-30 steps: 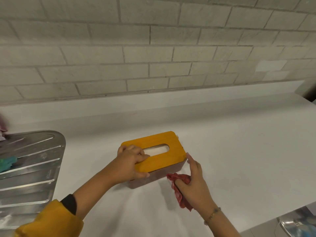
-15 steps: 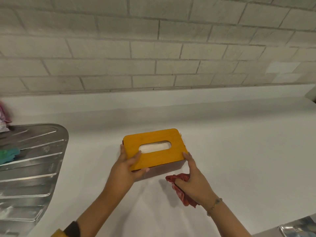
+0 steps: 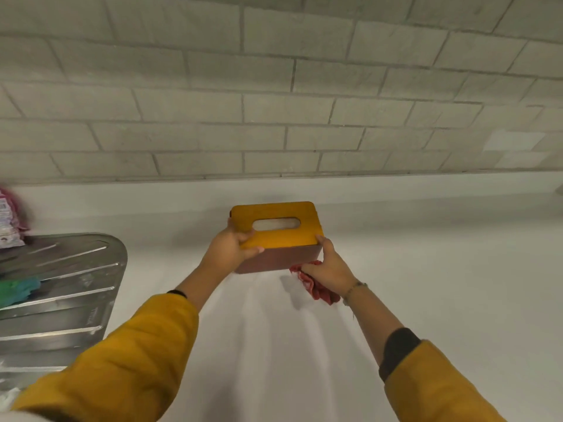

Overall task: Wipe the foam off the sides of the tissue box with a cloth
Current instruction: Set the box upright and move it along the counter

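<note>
The tissue box (image 3: 283, 239) has an orange wooden lid with an oval slot and dark reddish-brown sides. It stands on the white counter (image 3: 426, 269), its long front side facing me. My left hand (image 3: 230, 248) grips its near left corner, thumb on the lid. My right hand (image 3: 329, 266) holds a crumpled red cloth (image 3: 316, 286) at the box's near right corner, with the forefinger touching the lid edge. No foam is visible on the front side.
A ribbed steel drainboard (image 3: 61, 300) lies at the left with a green cloth (image 3: 18, 289) on it. A pink and white packet (image 3: 9, 220) sits at the far left by the grey brick wall (image 3: 274, 102).
The box has been turned so that its long side faces me squarely, and it sits farther from me. My left hand shifted from the lid's top to the left corner. The cloth stays in my right hand.
</note>
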A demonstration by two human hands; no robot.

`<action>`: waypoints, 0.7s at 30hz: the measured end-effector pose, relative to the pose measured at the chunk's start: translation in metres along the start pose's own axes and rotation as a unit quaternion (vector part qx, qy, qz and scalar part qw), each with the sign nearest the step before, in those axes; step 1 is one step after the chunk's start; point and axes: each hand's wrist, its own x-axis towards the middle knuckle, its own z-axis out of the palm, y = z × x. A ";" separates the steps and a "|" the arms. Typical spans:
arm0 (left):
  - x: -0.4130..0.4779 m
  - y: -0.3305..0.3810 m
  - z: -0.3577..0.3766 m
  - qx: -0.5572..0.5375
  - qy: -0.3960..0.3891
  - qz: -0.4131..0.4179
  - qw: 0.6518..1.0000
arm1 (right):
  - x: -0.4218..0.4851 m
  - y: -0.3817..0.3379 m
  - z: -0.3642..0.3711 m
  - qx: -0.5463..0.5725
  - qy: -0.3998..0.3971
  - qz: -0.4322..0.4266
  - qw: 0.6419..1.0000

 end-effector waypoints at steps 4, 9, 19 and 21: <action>0.023 0.005 -0.005 0.017 -0.011 -0.001 1.000 | 0.026 -0.010 -0.007 0.019 -0.006 0.006 1.000; 0.043 0.009 -0.010 0.032 -0.026 0.004 0.999 | 0.049 -0.012 -0.012 0.012 -0.016 0.020 1.000; 0.074 0.023 -0.016 0.131 -0.135 -0.011 0.982 | 0.065 -0.015 -0.016 -0.015 -0.022 0.049 0.998; 0.078 0.027 -0.017 0.142 -0.145 -0.016 0.979 | 0.063 -0.016 -0.018 -0.024 -0.025 0.042 0.999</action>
